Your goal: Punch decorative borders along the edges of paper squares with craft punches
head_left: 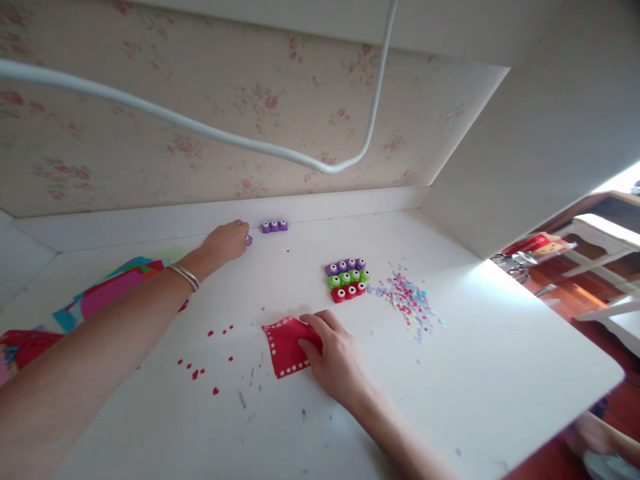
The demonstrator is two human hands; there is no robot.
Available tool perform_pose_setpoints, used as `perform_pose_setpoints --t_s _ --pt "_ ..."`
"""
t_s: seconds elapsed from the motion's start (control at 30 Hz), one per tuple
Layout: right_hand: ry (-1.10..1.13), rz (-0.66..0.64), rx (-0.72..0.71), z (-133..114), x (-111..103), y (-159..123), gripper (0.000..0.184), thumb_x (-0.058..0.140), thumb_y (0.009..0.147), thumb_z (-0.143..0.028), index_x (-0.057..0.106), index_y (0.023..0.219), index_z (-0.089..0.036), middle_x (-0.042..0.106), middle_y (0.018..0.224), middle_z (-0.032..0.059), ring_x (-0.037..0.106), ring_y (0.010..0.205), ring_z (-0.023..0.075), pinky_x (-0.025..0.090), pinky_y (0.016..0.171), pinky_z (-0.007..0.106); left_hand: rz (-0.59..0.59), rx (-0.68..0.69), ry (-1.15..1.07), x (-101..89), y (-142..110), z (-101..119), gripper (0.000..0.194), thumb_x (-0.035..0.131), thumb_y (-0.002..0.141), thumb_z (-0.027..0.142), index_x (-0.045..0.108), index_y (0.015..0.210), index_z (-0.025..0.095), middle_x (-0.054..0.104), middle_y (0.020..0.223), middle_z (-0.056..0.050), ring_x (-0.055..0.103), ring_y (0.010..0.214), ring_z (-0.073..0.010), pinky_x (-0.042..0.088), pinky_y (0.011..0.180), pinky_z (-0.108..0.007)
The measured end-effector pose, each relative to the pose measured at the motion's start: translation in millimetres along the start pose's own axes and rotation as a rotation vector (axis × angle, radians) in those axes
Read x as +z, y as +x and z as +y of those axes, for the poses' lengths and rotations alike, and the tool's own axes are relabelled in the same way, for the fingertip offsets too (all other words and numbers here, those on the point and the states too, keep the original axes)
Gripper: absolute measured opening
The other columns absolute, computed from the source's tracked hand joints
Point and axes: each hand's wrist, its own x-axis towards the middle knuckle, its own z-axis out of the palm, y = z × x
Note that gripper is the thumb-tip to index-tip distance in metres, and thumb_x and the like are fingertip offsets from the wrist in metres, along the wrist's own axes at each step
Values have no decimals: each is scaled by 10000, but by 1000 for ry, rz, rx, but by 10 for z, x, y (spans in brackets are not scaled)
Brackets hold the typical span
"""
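My left hand (229,241) reaches to the back of the table, its fingers closed around a small purple craft punch (249,240), mostly hidden by them. Beside it stand three more purple craft punches (275,227) in a row. Near the middle, my right hand (336,350) grips the right side of a sheet of red paper (287,347), thumb and fingers on it. Small punched-out shapes line the paper's visible edges. Behind that hand, rows of purple, green (350,277) and red craft punches (349,292) stand together.
Coloured paper sheets (113,293) lie at the left beneath my forearm, with punched red paper (33,347) nearer me. Red cut-outs (195,375) are scattered left of the sheet; a pile of mixed confetti (410,300) lies right. A white cable (240,141) hangs across the back.
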Motion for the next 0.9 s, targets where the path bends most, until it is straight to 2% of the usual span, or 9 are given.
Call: perform_pose_setpoints --t_s 0.17,0.23,0.33,0.4,0.47,0.57,0.63,0.73,0.9 --pt "312 185 68 127 60 44 490 631 810 -218 568 1295 -241 567 1319 86 635 1030 227 535 872 371 -40 36 -64 -28 -306 -46 331 509 864 394 661 1077 190 728 958 -104 682 889 -280 486 798 -344" --pt "377 167 108 162 65 60 441 609 842 -267 594 1282 -236 637 1245 82 663 963 226 552 830 377 -47 87 -106 -27 -526 -34 352 477 890 406 659 1130 224 735 1005 -75 680 932 -265 482 829 -334" --pt "385 104 115 171 65 73 256 573 875 -292 716 1071 -209 735 1020 65 683 888 224 554 823 381 -45 146 -173 -15 -923 21 347 419 925 367 699 1091 247 714 1120 -53 664 1022 -245 477 889 -326" --pt "357 99 100 155 70 74 213 569 876 -290 741 958 -197 749 949 65 686 875 226 553 838 390 -39 159 -215 -11 -1206 70 354 412 932 351 706 1099 247 711 1129 -52 669 1017 -239 489 895 -329" --pt "369 100 103 131 82 71 217 596 857 -299 734 987 -193 743 998 75 690 864 223 572 808 386 -30 165 -250 -12 -1484 123 338 460 915 337 688 1148 247 696 1166 -53 670 1020 -227 500 899 -319" --pt "522 40 176 82 95 56 329 642 828 -336 685 1122 -194 707 1110 89 697 745 189 607 666 349 18 184 -386 10 -1876 235 283 500 905 285 697 1105 255 713 1123 -36 676 1001 -205 518 899 -308" --pt "645 -8 225 41 95 43 359 652 825 -360 669 1138 -186 712 1059 80 684 674 162 612 623 329 81 138 -554 66 -2106 343 236 544 898 301 689 1083 279 729 1079 -14 691 962 -201 544 881 -315" --pt "735 -20 243 -13 101 26 359 682 807 -376 677 1104 -173 724 948 59 682 680 157 612 656 320 149 13 -814 204 -2375 531 244 602 875 318 648 1114 314 747 1012 18 725 823 -175 601 779 -288" --pt "657 -38 215 -21 176 25 328 662 824 -348 679 1109 -188 733 965 57 687 681 157 582 621 289 195 -63 -975 350 -2546 717 275 623 871 281 624 1144 318 746 1018 28 733 854 -169 618 813 -292"
